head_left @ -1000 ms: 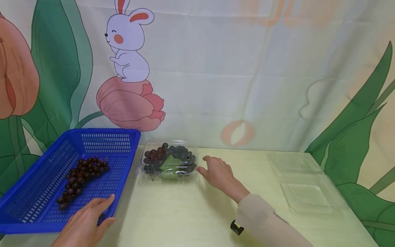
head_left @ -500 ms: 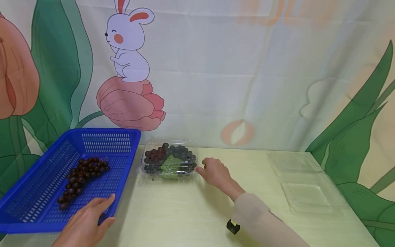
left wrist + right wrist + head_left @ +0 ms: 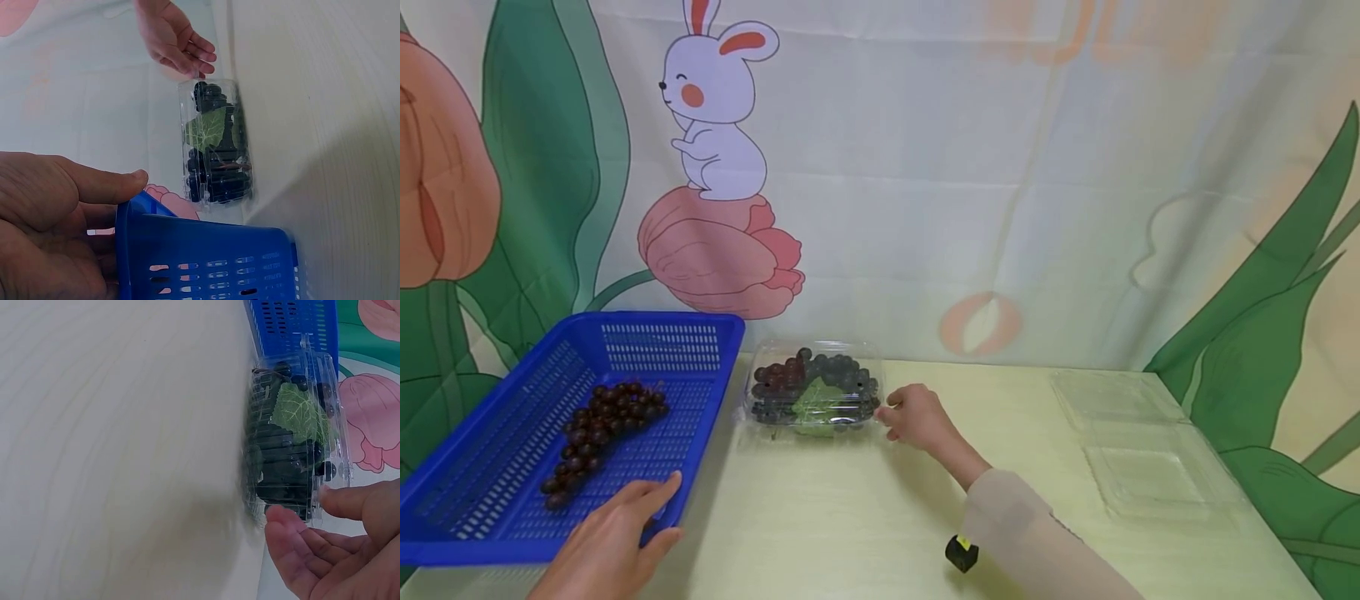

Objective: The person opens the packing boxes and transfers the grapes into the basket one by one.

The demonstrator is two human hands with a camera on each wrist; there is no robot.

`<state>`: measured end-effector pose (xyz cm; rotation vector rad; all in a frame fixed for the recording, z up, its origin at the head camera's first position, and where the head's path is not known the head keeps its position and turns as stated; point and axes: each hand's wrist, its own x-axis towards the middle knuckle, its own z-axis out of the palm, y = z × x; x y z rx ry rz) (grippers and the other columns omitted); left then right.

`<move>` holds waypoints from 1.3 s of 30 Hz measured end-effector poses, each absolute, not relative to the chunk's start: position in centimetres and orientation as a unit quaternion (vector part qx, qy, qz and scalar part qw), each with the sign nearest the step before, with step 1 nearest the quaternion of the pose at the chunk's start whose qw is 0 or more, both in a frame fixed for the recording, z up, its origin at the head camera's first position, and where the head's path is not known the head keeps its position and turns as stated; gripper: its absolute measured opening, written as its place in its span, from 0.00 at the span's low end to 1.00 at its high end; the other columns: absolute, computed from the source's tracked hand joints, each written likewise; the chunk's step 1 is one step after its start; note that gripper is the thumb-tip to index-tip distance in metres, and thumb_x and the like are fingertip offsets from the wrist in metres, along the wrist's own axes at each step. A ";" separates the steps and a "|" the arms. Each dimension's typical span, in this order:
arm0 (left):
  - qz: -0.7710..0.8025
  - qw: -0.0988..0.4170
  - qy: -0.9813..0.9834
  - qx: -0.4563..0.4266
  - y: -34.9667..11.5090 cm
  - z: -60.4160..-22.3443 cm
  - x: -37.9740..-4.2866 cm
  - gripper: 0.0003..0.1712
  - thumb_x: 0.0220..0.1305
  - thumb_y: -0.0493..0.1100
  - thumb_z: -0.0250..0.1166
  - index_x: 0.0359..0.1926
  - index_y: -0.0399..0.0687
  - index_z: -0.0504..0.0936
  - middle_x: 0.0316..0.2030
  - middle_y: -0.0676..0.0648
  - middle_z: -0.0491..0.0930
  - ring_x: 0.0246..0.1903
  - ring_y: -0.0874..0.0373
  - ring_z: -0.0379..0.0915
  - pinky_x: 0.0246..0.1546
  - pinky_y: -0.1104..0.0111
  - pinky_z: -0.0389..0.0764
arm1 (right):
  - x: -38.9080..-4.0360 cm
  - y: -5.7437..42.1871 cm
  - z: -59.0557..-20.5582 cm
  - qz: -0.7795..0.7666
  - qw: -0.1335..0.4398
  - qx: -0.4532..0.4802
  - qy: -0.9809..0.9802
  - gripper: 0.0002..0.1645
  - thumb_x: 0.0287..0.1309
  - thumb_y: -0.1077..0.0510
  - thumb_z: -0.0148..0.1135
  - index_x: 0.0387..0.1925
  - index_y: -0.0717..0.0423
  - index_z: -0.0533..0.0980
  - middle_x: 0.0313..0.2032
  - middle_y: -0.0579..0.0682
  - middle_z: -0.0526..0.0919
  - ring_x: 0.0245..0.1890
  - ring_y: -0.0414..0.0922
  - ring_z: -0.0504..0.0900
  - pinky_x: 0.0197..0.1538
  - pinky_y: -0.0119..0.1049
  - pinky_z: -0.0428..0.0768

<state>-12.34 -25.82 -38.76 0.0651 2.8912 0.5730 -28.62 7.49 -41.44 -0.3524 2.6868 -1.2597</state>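
Note:
A clear plastic clamshell box (image 3: pixel 814 392) stands shut near the back of the table, with dark grapes and a green leaf inside. At its right end my right hand (image 3: pixel 917 417) has curled fingers, pinching the edge between thumb and forefinger. In the right wrist view the thumb (image 3: pixel 347 503) meets the box's rim. My left hand (image 3: pixel 606 537) grips the near right corner of a blue slotted basket (image 3: pixel 711 408); its thumb lies along the rim in the left wrist view. Inside the basket is a bunch of dark red grapes (image 3: pixel 598 433).
An open, clear plastic clamshell (image 3: pixel 1142 467) lies flat at the right of the table (image 3: pixel 820 525). A small black object (image 3: pixel 962 552) shows beside the right sleeve. Behind the table hangs a printed cloth (image 3: pixel 880 208) with a rabbit and tulips.
My right hand has moved slightly left and its fingers have closed in on the box's right edge. The left hand, the basket and the box stay where they were.

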 end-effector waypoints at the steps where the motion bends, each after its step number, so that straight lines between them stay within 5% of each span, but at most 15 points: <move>1: 0.193 0.096 0.976 0.021 -25.8 -38.7 -12.3 0.39 0.68 0.45 0.71 0.72 0.30 0.68 0.58 0.24 0.73 0.53 0.28 0.75 0.45 0.42 0.81 | -28.7 7.4 -41.5 -0.439 0.081 -0.108 0.888 0.11 0.70 0.63 0.65 0.44 0.71 0.83 0.41 0.61 0.89 0.30 0.53 0.89 0.29 0.32 0.84; 5: 0.193 0.096 0.976 0.022 -25.8 -38.7 -12.3 0.39 0.68 0.45 0.71 0.72 0.30 0.68 0.59 0.24 0.72 0.53 0.28 0.75 0.45 0.42 0.81 | -28.8 7.3 -41.8 -0.502 0.096 -0.074 0.856 0.21 0.68 0.66 0.64 0.57 0.78 0.76 0.41 0.66 0.88 0.28 0.51 0.89 0.32 0.38 0.88; 14: 0.193 0.085 0.977 0.030 -25.9 -38.9 -12.2 0.39 0.67 0.45 0.72 0.72 0.30 0.69 0.58 0.24 0.73 0.52 0.29 0.76 0.43 0.42 0.81 | -28.6 7.5 -41.9 -0.600 0.122 -0.055 0.789 0.28 0.67 0.74 0.60 0.64 0.84 0.66 0.45 0.72 0.85 0.25 0.43 0.86 0.34 0.39 0.88; 39: 0.194 0.083 0.977 0.027 -25.8 -38.7 -12.1 0.38 0.68 0.45 0.71 0.71 0.29 0.69 0.58 0.24 0.73 0.50 0.30 0.78 0.43 0.42 0.81 | -27.0 10.5 -41.6 -0.610 0.156 -0.037 0.776 0.28 0.69 0.72 0.59 0.67 0.81 0.65 0.44 0.68 0.84 0.29 0.44 0.86 0.38 0.40 0.88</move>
